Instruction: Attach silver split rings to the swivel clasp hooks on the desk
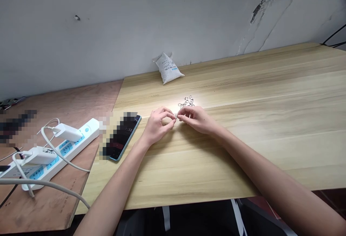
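Observation:
My left hand (160,123) and my right hand (196,119) meet fingertip to fingertip over the wooden table, each in a pinch. Between them is a tiny metal ring-like piece (176,116), too small to make out its exact kind. Thumb and forefinger of both hands close on it from either side. Just beyond my right hand lies a loose group of small metal ring-like pieces (186,101), partly hidden behind the knuckles. A dark-screened phone (125,138) rests flat to the left of my left hand.
Against the grey wall stands a white plastic packet (169,68) with a printed label. At left, a white power strip (81,138) with plugged-in chargers lies on a reddish board (78,99), its cables trailing near my left forearm. The pale wooden tabletop (256,120) extends right.

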### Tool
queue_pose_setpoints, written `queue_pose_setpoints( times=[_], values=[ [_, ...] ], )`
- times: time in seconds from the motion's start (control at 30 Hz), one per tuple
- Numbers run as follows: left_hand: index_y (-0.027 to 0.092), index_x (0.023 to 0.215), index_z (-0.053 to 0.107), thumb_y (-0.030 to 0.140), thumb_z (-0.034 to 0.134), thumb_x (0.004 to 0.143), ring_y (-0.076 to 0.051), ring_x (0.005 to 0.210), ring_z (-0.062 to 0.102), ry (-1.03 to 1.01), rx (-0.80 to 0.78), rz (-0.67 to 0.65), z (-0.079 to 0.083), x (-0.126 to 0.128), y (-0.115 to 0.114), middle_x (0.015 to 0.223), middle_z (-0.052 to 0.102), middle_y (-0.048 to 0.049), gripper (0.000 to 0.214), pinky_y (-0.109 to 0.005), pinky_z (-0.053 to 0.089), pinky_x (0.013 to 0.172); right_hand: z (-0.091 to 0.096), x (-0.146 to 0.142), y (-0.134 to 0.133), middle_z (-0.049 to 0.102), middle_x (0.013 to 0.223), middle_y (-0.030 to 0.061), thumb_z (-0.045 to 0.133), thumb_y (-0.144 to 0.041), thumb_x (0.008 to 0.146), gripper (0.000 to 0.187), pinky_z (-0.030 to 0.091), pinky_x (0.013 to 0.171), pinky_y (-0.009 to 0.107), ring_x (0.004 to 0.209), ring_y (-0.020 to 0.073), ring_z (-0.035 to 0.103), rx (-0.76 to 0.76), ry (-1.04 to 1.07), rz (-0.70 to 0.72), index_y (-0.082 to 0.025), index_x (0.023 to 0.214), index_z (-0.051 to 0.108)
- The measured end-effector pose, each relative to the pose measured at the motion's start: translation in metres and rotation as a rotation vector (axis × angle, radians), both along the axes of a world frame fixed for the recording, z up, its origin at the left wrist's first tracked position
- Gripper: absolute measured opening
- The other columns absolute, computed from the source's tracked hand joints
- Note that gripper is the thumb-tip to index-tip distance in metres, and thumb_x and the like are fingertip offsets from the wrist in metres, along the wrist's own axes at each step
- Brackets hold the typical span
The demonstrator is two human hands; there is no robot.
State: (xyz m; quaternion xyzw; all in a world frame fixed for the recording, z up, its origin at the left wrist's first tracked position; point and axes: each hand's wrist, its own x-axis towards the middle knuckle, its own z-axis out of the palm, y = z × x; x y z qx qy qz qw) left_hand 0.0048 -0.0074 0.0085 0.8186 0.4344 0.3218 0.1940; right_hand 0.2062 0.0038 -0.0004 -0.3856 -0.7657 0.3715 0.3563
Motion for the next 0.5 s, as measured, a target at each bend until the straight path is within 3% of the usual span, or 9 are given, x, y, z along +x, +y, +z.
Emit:
queue_pose_setpoints(
  times=[0.5],
  values=[
    [0.021, 0.082, 0.07, 0.031, 0.066, 0.085, -0.02, 0.093, 0.065, -0.138, -0.069, 0.116, -0.004, 0.0, 0.001, 0.092, 0.068, -0.0039, 0.011, -0.036, 0.051, 0.086, -0.012, -0.01, -0.001, 0.07, 0.078, 0.0021, 0.06, -0.026, 0.088, 0.013, 0.042, 0.06, 0.025, 0.061, 0.0113, 0.054, 0.137, 0.054, -0.081, -0.02, 0.089, 0.071]
  ],
)
